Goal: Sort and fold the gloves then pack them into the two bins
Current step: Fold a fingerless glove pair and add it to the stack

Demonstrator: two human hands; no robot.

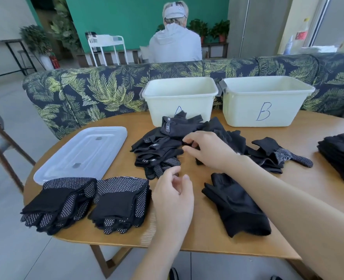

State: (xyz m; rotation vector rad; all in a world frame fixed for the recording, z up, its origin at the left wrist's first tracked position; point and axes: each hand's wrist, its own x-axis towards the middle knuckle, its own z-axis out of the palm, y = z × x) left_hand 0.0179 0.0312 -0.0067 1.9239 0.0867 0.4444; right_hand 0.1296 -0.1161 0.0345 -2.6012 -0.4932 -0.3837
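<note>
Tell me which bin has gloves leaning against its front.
Bin A, the left one; black gloves from the pile cover part of its letter. Bin B stands clear.

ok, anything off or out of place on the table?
Mostly no. One dotted glove lies stretched out to the right of the unsorted pile, and a clear lid sits apart from both bins. Nothing looks damaged.

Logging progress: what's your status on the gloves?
Right hand pinching a glove in the unsorted pile. Left hand loose, holding nothing. Bins A and B show nothing inside. Nothing blocking.
</note>
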